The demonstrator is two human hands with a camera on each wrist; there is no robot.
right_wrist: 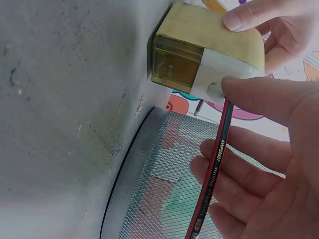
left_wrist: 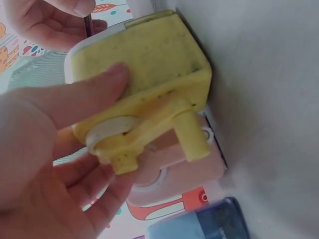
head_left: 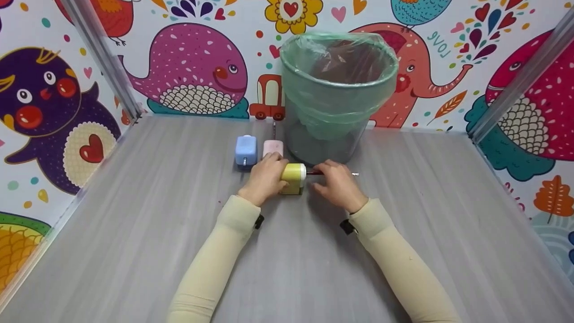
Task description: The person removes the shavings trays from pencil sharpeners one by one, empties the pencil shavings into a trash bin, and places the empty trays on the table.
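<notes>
A yellow crank sharpener (head_left: 293, 178) stands on the table, gripped by the left hand (head_left: 266, 177); in the left wrist view the thumb lies on its yellow body (left_wrist: 144, 55), above the crank handle (left_wrist: 192, 134). A red and black pencil (right_wrist: 212, 169) runs out from the white face of the sharpener (right_wrist: 214, 47). The right hand (head_left: 337, 183) is at that face, its thumb touching the pencil's near end by the hole, the other fingers loosely bent behind the pencil. Whether the fingers press on it is hard to tell. The pencil's tip is hidden inside the sharpener.
Behind the hands stands a mesh bin (head_left: 323, 139) with a green liner (head_left: 336, 101). A blue sharpener (head_left: 246, 150) and a pink sharpener (head_left: 273, 147) stand left of the bin, a dark pencil (head_left: 274, 131) sticking out behind the pink one. Patterned walls enclose the table (head_left: 148, 215).
</notes>
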